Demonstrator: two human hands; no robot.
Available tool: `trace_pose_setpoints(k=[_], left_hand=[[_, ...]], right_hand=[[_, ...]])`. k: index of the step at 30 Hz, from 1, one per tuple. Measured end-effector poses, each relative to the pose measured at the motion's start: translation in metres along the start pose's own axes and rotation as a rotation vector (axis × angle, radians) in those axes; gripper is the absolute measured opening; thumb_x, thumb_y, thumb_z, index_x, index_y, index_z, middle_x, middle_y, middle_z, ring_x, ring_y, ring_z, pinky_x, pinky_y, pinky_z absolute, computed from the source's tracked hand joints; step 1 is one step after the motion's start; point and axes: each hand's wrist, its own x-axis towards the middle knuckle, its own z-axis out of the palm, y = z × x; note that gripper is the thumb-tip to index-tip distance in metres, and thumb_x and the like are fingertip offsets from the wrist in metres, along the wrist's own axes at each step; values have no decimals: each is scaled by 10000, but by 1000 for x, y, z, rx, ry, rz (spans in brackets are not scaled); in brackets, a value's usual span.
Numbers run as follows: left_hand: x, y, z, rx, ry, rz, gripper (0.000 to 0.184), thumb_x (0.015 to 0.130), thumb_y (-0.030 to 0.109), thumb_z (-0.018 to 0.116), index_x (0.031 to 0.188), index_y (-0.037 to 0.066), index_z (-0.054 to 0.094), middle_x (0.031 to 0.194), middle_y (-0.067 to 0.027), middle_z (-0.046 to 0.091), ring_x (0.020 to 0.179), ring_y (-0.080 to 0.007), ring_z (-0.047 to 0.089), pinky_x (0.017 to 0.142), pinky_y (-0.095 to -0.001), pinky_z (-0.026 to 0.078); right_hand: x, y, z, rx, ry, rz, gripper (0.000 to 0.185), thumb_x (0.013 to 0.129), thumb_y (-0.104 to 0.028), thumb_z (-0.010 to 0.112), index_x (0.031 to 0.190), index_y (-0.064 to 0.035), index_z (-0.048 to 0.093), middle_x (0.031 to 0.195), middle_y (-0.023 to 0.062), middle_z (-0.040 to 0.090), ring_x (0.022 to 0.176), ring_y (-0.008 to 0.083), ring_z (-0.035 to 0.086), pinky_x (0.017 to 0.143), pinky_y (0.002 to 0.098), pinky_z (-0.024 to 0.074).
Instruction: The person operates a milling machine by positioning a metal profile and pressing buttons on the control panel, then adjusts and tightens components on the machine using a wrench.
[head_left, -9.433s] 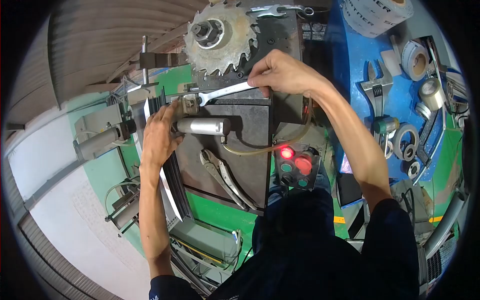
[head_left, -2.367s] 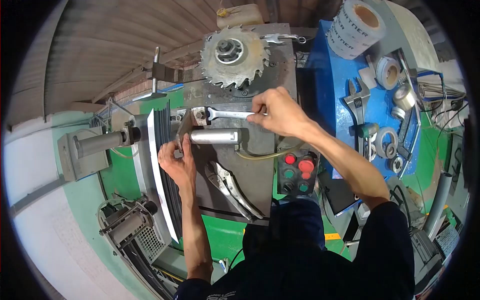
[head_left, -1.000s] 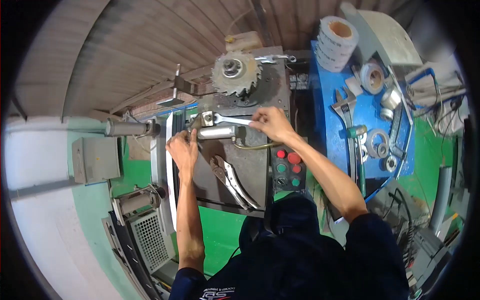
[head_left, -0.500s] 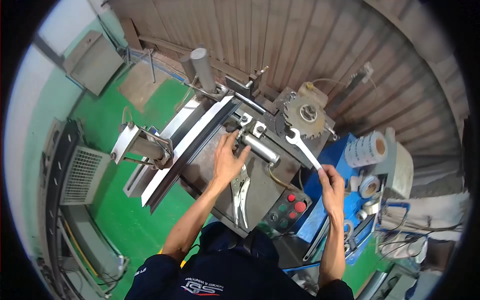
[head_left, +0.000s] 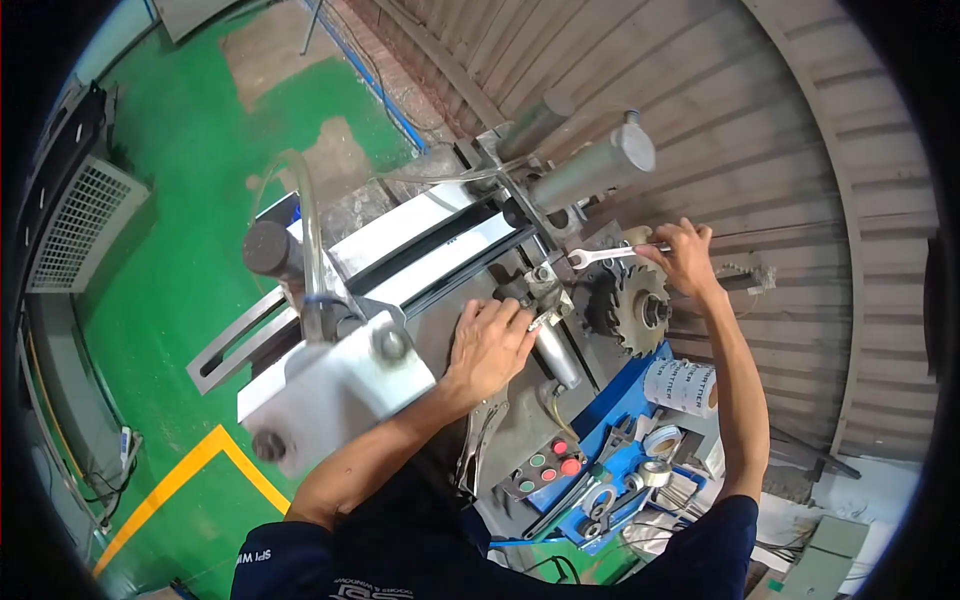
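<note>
My right hand (head_left: 686, 262) grips an open-end wrench (head_left: 612, 254) by its far end. The wrench's jaw points left, beside the frame above the toothed saw blade (head_left: 640, 308). My left hand (head_left: 490, 348) is curled over the upper end of a small metal cylinder (head_left: 557, 358), at its bracket (head_left: 545, 290); its fingertips are partly hidden. Locking pliers (head_left: 482, 432) lie on the machine table, partly behind my left forearm. Dark and white profiles (head_left: 450, 262) run diagonally past my left hand.
A control box (head_left: 545, 467) with red and green buttons sits near my body. On the right are a printed film roll (head_left: 682, 387) and a blue tray (head_left: 605, 515) with tape rolls and tools. Upright cylinders (head_left: 590, 170) stand at the back; a large clamp block (head_left: 340, 390) is at left.
My right hand has lifted the wrench up and forward, from in front of the blade to beyond it. My left hand stays at the cylinder. The view has turned and shifted.
</note>
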Motion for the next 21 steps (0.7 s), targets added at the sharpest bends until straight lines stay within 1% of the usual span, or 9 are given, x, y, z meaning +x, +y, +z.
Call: trace_pose_setpoints(k=[6,9,12,13,14,16,17,20,21], left_hand=[[3,-5,6,-27,97,113,169,841,166,730,920,25,682,843,-73,574,817,-227,595,841,-402,447],[11,-2,3,-69,88,134,165,808,131,773,904,13,710,804,-62,575,752,-216,600,728,-358,465],[17,1,3,-89,80,131,170,795,133,780,894,13,713,796,-59,576,751,-214,598,726,-357,462],[18,0,4,-87,78,126,170,795,133,780,894,13,713,796,-59,576,751,-214,598,726,-357,462],[18,0,5,-94,67,128,170,792,132,780,892,12,714,795,-57,577,752,-214,597,723,-356,461],[19,-1,4,-99,48,127,169,789,131,781,890,11,716,793,-55,579,753,-214,596,720,-355,459],[19,0,3,-98,37,128,171,785,128,782,892,10,720,788,-54,578,752,-212,593,714,-352,459],[19,-1,2,-79,22,138,172,777,126,786,890,10,728,781,-52,576,750,-206,587,705,-345,459],[19,-1,1,-62,23,149,172,773,127,788,886,11,732,779,-51,575,748,-202,583,702,-341,460]], right_hand=[[27,5,35,249,-166,42,465,853,-532,732,880,-68,751,803,83,646,870,258,510,892,428,307],[37,3,42,346,-213,7,477,848,-530,744,868,-54,757,735,99,599,867,262,506,906,412,318],[44,11,64,446,-194,11,500,837,-547,752,869,-48,762,766,115,628,898,267,522,922,399,321],[52,15,65,532,-350,79,529,804,-551,785,940,-41,760,874,125,680,949,282,542,943,414,345],[56,16,69,536,-353,77,529,804,-551,785,940,-41,760,874,125,680,949,282,542,943,414,345],[62,18,77,613,-402,123,637,759,-530,840,1163,-55,714,1134,152,690,1135,317,568,1050,464,378],[66,24,86,618,-405,123,637,759,-530,840,1163,-55,714,1134,152,690,1135,317,568,1050,464,378],[82,68,144,708,-524,183,792,765,-435,880,1400,-77,569,1383,146,597,1322,321,511,1173,453,350],[88,90,172,692,-421,-44,821,777,-378,876,1453,-86,512,1453,139,543,1370,302,476,1200,433,327]])
